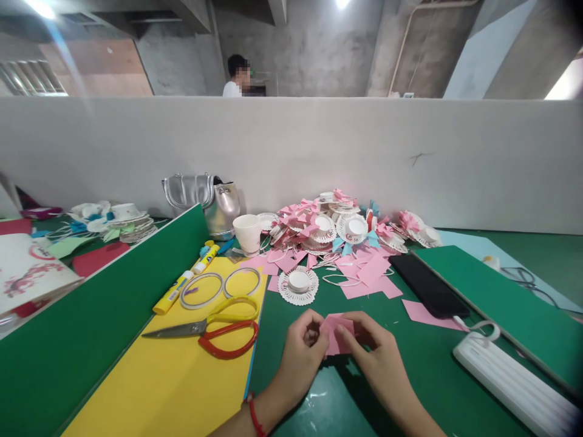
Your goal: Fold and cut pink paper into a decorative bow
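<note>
A small piece of pink paper (336, 341) is held up just above the green tabletop, between both hands. My left hand (303, 346) pinches its left edge, fingers curled in. On the other side, the thumb of my right hand (378, 346) presses against the paper's face with the fingers behind it. Just beyond the hands lies a white lace-edged paper disc (299, 285) with a smaller round piece at its centre. Past it, pink paper sheets (364, 273) and white cords are scattered in front of a heap of pink-and-white paper ornaments (328, 221).
To the left, scissors (228, 328), tape rolls (201, 291) and glue sticks (173, 292) lie on yellow card (150, 388). A paper cup (248, 233) and silver bag (223, 209) stand behind. At right are a black phone (428, 285) and white power strip (514, 382). Green dividers flank the space.
</note>
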Motion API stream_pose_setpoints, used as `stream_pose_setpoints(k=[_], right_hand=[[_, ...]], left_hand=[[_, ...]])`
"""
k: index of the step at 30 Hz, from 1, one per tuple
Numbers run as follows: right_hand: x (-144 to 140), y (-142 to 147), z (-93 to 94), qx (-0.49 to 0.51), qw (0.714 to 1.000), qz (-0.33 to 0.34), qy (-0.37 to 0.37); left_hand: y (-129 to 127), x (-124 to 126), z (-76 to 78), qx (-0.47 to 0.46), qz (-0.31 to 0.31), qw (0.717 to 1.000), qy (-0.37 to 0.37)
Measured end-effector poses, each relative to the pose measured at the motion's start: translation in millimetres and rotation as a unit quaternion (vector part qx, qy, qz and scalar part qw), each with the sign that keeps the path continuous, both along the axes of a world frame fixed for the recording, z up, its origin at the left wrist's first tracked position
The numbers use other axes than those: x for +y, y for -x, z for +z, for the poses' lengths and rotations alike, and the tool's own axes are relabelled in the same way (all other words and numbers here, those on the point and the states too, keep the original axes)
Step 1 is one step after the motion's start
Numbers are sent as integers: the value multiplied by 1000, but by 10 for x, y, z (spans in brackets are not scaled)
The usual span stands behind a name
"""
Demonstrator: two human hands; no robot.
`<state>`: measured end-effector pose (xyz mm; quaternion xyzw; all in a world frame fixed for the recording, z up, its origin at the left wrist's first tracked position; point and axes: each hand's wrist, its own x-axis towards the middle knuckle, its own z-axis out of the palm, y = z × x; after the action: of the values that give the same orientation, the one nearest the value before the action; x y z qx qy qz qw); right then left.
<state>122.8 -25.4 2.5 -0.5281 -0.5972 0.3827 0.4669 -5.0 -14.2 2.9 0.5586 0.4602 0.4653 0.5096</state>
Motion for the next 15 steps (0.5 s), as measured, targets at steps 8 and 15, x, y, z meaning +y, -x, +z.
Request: stream_pose_setpoints(k=[8,15], right_hand=[[5,-6,12,-12,998,12,-56],[-9,28,-54,-25,1000,-1,-11]], left_hand=[[9,-28,-16,1,-34,999,13],[18,5,-22,8,-41,999,0]])
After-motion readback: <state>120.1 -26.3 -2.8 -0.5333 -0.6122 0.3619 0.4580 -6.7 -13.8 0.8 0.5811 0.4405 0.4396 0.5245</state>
